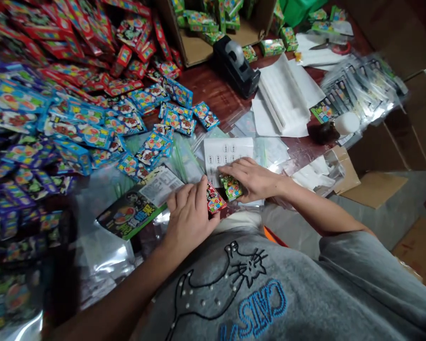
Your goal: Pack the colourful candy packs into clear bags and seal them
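My left hand [190, 210] is closed around a small red candy box [215, 199], whose colourful face shows beside the fingers. Just to its right, my right hand [250, 177] grips a small green candy box [231, 187] from above. The two boxes are close together near the front of my body. Beneath and beyond the right hand lies a white sheet of round printed stickers [227, 150]. Left of my left hand rests a black and green printed package [135, 206] with a white label, on top of clear plastic bags [104, 237].
Red boxes [74, 42], blue boxes [88, 128] and purple boxes [28, 175] are heaped at left. A cardboard carton [195, 49] of green boxes stands behind. A black tape dispenser [236, 66], white paper [287, 94], a bottle [335, 129] and filled plastic packs [365, 90] occupy the right.
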